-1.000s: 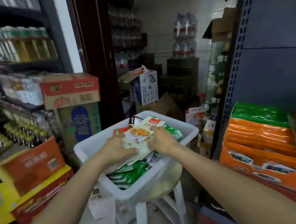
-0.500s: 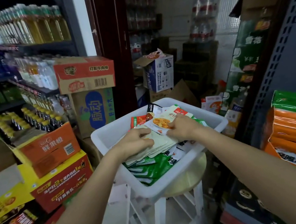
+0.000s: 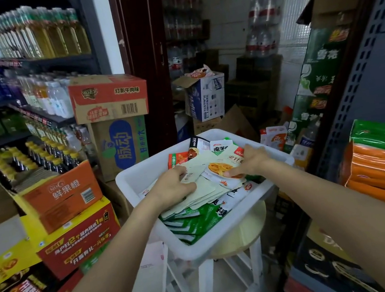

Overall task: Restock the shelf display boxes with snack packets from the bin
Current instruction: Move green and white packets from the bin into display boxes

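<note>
Two arms outstretched, left hand (image 3: 175, 187), right hand (image 3: 250, 162) gripping packets (image 3: 207, 190)

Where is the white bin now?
The white bin sits centre in the head view on a round stool, both hands inside it, left hand and right hand on the snack packets.

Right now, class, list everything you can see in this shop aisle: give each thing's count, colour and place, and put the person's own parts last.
White plastic bin: one, white, centre, on the stool.
Round-topped white stool: one, cream top, under the bin.
Snack packets: many, green, pale and red, inside the bin.
Orange cardboard carton: one, orange, stacked left of centre.
Bottled drinks: many, yellow, blue and clear, left shelves.
Orange and green display packs: several, right shelf.
Left hand: one, grips pale packets in the bin.
Right hand: one, grips a packet in the bin.
</note>
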The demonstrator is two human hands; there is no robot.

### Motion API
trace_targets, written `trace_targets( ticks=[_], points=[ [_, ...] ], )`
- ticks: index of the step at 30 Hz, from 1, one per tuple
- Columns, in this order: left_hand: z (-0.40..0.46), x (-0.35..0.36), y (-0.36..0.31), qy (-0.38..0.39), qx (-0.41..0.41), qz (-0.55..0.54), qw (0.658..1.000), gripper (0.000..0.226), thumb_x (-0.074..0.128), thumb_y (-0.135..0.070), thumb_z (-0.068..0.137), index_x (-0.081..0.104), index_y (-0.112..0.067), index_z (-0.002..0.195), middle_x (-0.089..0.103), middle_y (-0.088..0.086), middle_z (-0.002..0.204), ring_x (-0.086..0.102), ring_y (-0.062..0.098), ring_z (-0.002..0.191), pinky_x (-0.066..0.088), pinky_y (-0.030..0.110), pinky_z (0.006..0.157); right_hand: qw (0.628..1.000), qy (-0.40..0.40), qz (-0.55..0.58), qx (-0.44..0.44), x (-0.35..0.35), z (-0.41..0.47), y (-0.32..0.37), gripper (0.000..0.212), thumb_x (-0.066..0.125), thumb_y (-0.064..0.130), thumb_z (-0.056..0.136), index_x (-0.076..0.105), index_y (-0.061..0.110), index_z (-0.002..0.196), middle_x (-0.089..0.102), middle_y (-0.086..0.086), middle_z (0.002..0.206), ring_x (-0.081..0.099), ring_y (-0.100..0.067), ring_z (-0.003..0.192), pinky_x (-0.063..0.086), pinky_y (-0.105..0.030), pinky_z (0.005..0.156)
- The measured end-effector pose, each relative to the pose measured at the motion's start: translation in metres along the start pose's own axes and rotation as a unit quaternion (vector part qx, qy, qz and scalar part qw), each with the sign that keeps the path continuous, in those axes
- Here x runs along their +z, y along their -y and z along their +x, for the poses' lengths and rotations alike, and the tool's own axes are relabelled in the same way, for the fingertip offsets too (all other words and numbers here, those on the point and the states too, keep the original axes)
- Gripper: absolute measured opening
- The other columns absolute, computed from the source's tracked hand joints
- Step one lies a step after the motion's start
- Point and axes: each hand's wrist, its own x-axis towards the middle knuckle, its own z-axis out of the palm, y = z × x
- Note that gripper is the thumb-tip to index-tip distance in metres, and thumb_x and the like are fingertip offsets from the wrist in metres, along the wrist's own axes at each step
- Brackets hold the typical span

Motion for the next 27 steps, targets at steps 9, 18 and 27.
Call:
trace_targets(
  ticks=[9, 18, 27],
  points=[
    [-0.025, -0.006, -0.016, -0.245, 0.056, 0.012, 0.968, 0.028, 0.038, -0.014, 0.098, 0.066, -0.007, 0.098, 0.066, 0.017, 0.076, 0.062, 0.034, 0.07, 0.045, 0.036, 0.059, 0.958, -0.15, 0.243, -0.014, -0.013, -0.027, 0.005, 0.023, 0.056, 0.012, 0.093, 0.06, 0.003, 0.114, 0.062, -0.014, 0.113, 0.058, -0.027, 0.105, 0.048, -0.034, 0.08],
    [-0.058, -0.048, -0.101, -0.306, 0.08, -0.282, 0.906, 0.02, 0.048, -0.016, 0.097, 0.066, -0.009, 0.098, 0.065, 0.002, 0.088, 0.059, 0.014, 0.081, 0.047, 0.03, 0.074, 0.842, -0.192, 0.498, -0.079, -0.086, -0.113, -0.006, 0.012, 0.052, 0.012, 0.094, 0.059, 0.006, 0.102, 0.064, -0.011, 0.094, 0.061, -0.023, 0.087, 0.054, -0.042, 0.07],
    [-0.105, -0.012, -0.187, -0.181, 0.122, -0.29, 0.932, 0.015, 0.052, -0.016, 0.095, 0.064, -0.012, 0.087, 0.068, 0.011, 0.094, 0.062, 0.026, 0.091, 0.049, 0.04, 0.084, 0.766, -0.141, 0.622, -0.085, -0.133, -0.225, -0.071, 0.022, 0.046, 0.035, 0.097, 0.06, 0.018, 0.091, 0.067, -0.005, 0.085, 0.063, -0.023, 0.084, 0.053, -0.036, 0.069]
  ],
)
